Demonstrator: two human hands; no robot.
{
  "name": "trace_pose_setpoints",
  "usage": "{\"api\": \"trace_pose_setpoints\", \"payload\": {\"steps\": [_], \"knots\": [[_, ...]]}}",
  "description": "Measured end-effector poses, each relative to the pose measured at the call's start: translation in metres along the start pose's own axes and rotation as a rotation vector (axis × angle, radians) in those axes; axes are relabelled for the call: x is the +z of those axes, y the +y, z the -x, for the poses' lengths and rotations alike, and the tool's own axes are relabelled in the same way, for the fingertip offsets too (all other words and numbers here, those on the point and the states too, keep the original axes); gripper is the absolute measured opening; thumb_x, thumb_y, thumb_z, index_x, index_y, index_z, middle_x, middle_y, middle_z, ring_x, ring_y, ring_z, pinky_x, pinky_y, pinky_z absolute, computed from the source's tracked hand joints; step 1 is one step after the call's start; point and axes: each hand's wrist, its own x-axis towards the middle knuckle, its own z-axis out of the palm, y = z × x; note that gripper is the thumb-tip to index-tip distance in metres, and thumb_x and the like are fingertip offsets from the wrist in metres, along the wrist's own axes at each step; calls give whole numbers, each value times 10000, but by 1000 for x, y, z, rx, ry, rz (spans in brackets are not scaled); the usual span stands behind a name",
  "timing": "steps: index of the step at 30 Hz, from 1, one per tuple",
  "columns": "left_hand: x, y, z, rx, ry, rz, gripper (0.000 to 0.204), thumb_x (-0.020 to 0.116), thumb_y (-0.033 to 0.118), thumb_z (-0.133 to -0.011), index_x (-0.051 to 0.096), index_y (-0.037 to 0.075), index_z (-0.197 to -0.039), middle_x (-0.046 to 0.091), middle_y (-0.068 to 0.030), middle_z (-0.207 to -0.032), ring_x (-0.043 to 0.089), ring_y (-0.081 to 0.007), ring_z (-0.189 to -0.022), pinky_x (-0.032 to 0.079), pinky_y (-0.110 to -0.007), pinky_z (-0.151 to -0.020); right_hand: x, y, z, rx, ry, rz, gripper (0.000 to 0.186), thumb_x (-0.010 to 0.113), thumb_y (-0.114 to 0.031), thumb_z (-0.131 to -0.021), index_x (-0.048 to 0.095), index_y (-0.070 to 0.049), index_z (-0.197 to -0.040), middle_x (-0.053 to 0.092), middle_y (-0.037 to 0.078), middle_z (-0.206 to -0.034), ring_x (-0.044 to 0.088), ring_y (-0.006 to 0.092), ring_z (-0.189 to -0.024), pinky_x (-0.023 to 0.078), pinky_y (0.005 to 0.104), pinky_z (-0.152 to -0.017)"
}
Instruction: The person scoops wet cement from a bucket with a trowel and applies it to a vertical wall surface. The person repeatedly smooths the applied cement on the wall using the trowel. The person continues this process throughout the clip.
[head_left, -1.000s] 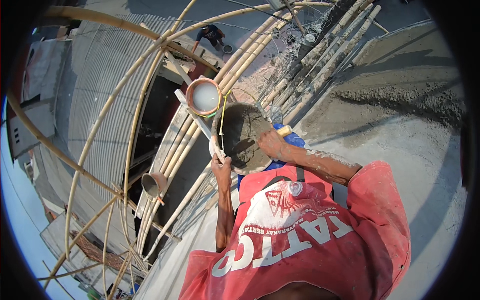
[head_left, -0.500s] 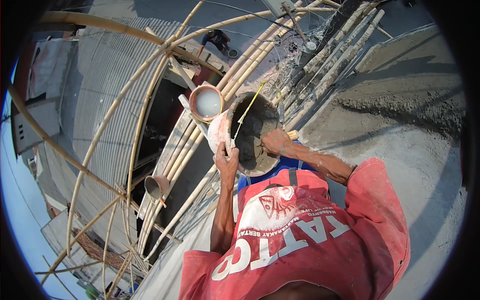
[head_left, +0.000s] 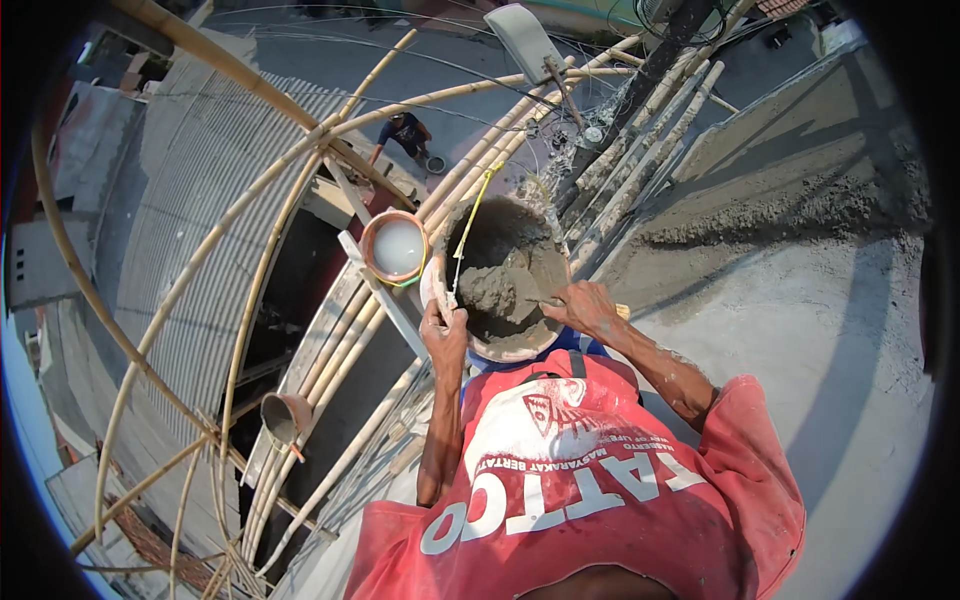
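A round bucket (head_left: 432, 285) with mortar-smeared walls sits tilted in front of my body, a yellow cord (head_left: 470, 222) stretching across its mouth. Wet grey mortar (head_left: 492, 292) lies heaped inside. At the near left rim, the fingers of my left hand (head_left: 445, 332) are closed on the bucket's edge. My right hand (head_left: 584, 308) is closed at the right side of the opening around the handle of a trowel (head_left: 547, 272). Grey mortar coats the blade, which partly blends with the load, and the handle is mostly hidden by my fingers.
A smaller bucket of whitish liquid (head_left: 398, 247) stands beyond on the left, and another small bucket (head_left: 285, 417) hangs by bamboo poles (head_left: 345, 345). Bamboo scaffolding crosses the left over a corrugated roof (head_left: 190, 270). Far below crouches a person (head_left: 405, 135). A cement-coated wall (head_left: 790, 190) rises right.
My right hand has drawn back toward the bucket's right rim, and a mound of mortar now shows in the middle. My left hand keeps its rim grip. The whole view has shifted slightly.
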Motion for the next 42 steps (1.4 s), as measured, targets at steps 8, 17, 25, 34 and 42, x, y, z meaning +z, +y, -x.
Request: {"api": "trace_pose_setpoints", "payload": {"steps": [8,17,25,34,42], "knots": [[-17,-4,-4,105,16,74,220,545,41,-724,533,-6,-938,475,16,-731,417,-61,-648,357,-210,-581,15,-14,11,59,190,-120,408,569,-438,-754,636,-35,-763,563,215,-595,583,382,-617,460,447,-589],[-13,-2,-13,102,-72,101,149,519,14,-727,486,16,-873,448,18,-742,398,-76,-603,353,-223,-545,-19,-6,35,49,275,-61,436,561,-494,-740,673,-97,-881,615,186,-686,611,345,-664,476,429,-607],[-29,-37,-16,115,63,-6,302,507,-14,-679,485,-46,-978,458,-21,-749,434,-104,-601,374,-231,-539,-200,-57,69,-11,432,142,415,591,-406,-703,624,-25,-864,609,198,-750,580,372,-729,445,451,-657],[-20,-28,-31,68,30,5,315,508,-14,-679,485,-49,-991,460,-23,-752,435,-105,-602,376,-232,-541,-493,-171,191,-280,646,-94,298,651,-284,-792,601,4,-735,528,23,-549,495,72,-424,387,218,-384],[-15,-27,-35,40,38,9,328,508,-14,-678,485,-52,-1003,462,-25,-753,436,-105,-603,378,-233,-542,-643,-108,338,-480,1152,-465,289,552,-310,-862,513,-45,-754,502,11,-612,463,74,-473,407,208,-387]]}}
